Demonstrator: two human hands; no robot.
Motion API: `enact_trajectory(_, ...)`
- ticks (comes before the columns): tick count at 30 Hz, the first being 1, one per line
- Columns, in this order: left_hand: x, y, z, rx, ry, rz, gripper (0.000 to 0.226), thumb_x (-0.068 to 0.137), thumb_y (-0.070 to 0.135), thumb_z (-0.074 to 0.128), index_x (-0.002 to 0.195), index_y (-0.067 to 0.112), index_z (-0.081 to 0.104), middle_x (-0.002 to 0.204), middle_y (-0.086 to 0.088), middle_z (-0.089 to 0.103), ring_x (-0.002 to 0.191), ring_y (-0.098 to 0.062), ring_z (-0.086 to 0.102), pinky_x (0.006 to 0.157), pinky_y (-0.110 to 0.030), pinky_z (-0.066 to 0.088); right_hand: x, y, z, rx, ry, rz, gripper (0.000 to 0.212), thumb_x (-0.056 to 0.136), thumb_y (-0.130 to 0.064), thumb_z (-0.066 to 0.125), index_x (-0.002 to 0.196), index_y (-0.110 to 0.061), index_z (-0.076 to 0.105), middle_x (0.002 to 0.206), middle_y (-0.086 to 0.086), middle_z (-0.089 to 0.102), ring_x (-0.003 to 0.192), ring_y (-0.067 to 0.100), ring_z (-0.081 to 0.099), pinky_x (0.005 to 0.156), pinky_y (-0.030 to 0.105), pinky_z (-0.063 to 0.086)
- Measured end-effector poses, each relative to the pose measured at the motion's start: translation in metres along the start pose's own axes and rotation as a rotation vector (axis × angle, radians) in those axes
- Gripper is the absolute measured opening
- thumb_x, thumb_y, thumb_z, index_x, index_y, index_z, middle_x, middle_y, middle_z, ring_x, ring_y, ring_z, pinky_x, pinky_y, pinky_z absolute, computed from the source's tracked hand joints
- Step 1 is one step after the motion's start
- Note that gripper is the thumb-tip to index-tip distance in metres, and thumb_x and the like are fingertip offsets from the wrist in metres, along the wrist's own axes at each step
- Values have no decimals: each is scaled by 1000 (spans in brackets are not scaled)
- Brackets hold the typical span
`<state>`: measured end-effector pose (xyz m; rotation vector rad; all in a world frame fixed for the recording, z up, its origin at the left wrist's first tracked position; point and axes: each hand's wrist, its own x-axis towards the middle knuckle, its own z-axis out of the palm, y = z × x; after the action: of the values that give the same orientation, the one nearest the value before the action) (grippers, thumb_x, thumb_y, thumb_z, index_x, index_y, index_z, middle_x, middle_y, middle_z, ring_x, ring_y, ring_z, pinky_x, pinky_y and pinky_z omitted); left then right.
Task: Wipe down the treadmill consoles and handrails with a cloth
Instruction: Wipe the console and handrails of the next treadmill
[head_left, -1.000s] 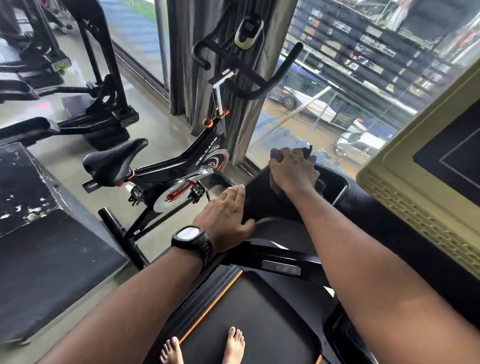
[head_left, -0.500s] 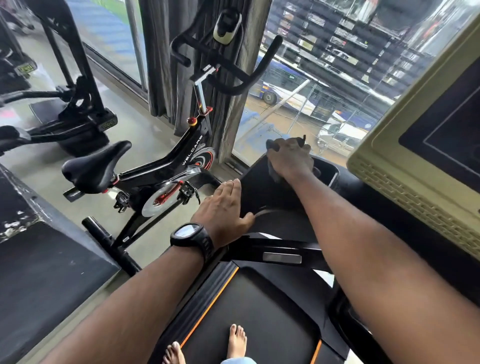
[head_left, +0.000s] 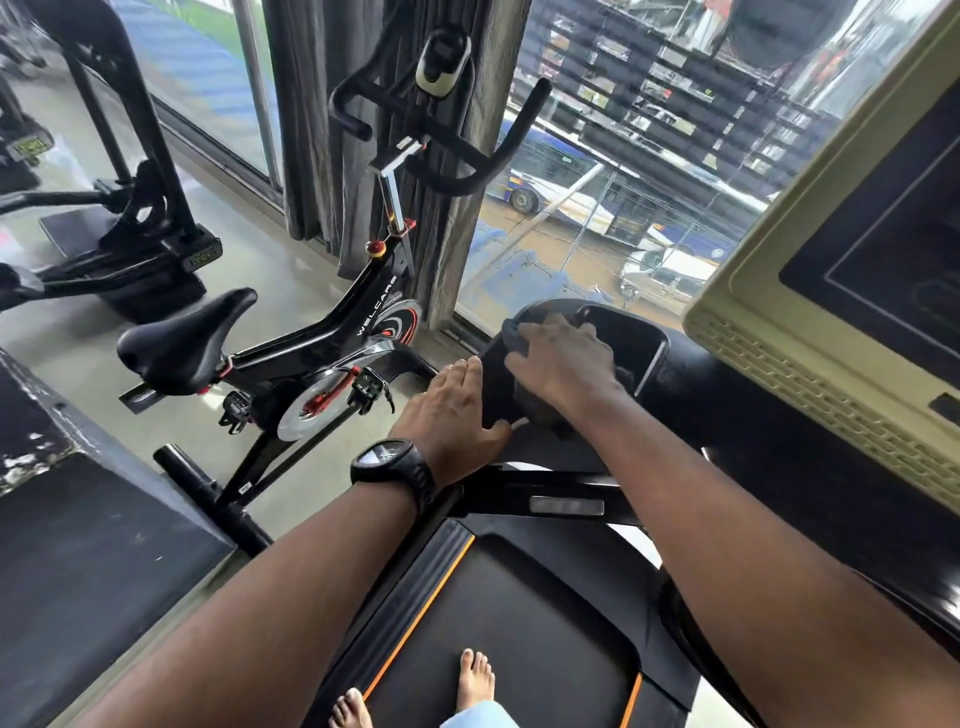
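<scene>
Right hand (head_left: 563, 364): laid on top of the cloth (head_left: 513, 332), which is pressed against the console (head_left: 691, 374). The fingers are bent over the bunched fabric and it is gripped beneath them; the thumb is hidden.
Cloth: dark grey, bunched, mostly covered by the right hand. It lies on the console's black left part, beside the recessed pocket (head_left: 631, 332). A small fold is seen past the fingertips.
Left hand (head_left: 452, 415): rested flat on the console's left edge, just beside the right hand. The 4 fingers are held straight and together, nothing is grasped, and the thumb is spread along the inner side.
Watch (head_left: 392, 467): black, worn on the left wrist.
Console: black lower body with a beige housing (head_left: 753, 332) around a dark screen (head_left: 883, 249) at the right.
Bar (head_left: 545, 491): black, run across below the hands, with a silver plate set in it.
Belt (head_left: 519, 623): black with orange edging, at the bottom.
Feet: 2 bare feet (head_left: 475, 678) are seen on the belt.
Bike (head_left: 311, 364): a black and red spin bike is stood on the floor to the left, well apart from the hands.
Window (head_left: 623, 156): behind the console, a street with a bus and cars is seen through it.
</scene>
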<state>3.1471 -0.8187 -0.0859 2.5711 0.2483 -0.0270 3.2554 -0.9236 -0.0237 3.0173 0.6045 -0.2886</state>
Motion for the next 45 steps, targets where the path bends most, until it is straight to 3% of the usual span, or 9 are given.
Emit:
enact_trajectory(5,-2,2,-4,-14,-20,-5,89,92,54,51,157,7,15,163,-11,23,152,-20,19,122,-43,24,-24,18,36,-25,159,-2,58,100,-59,41,154,-39,32,162,-5,28,138,40,37,97,60,43)
enact_trajectory(12,-3,1,-2,-16,-39,-7,90,89,51,51,158,6,13,165,-12,20,152,-20,17,123,-43,22,-33,17,64,-36,379,-146,59,94,-60,32,140,-34,58,146,-3,55,128,44,48,88,61,48)
enact_trajectory(15,-4,1,-4,2,-33,1,91,90,54,51,158,6,13,165,-11,20,152,-21,18,123,-42,21,-11,31,43,-36,284,-173,54,98,-59,35,145,-36,49,151,-6,49,131,41,46,93,55,49)
enact_trajectory(19,-5,1,-4,16,-22,-1,90,91,53,51,159,8,13,165,-11,20,152,-21,18,122,-41,22,1,16,32,133,204,137,50,101,-52,41,147,-33,43,155,-1,40,132,40,42,99,53,42)
enact_trajectory(26,-4,1,-4,15,-36,2,91,91,54,50,158,6,11,165,-12,19,152,-21,16,122,-42,22,2,15,32,3,222,-176,50,100,-53,45,146,-36,49,153,-7,47,140,37,37,105,54,40)
enact_trajectory(32,-4,2,-5,10,-45,8,89,92,51,49,158,6,10,165,-13,19,153,-22,15,123,-43,21,36,12,13,88,120,121,50,100,-49,41,144,-29,51,147,5,50,134,40,40,102,54,39)
enact_trajectory(37,-3,2,-4,-9,-41,6,89,90,50,48,158,6,12,164,-13,20,152,-22,16,122,-44,21,43,16,11,3,129,-132,44,98,-52,45,138,-37,56,145,-2,53,131,34,44,101,51,41)
enact_trajectory(41,-5,5,-7,-3,-27,-4,86,90,49,49,157,6,16,163,-12,24,151,-23,19,122,-44,23,67,32,-1,254,80,164,47,100,-45,45,142,-27,51,150,11,44,136,40,37,102,54,40)
enact_trajectory(45,-4,6,-7,-7,-42,-11,87,89,50,50,156,5,16,162,-13,24,151,-27,19,120,-47,27,59,8,15,200,118,286,48,99,-44,45,139,-19,54,144,14,46,134,45,37,104,58,39)
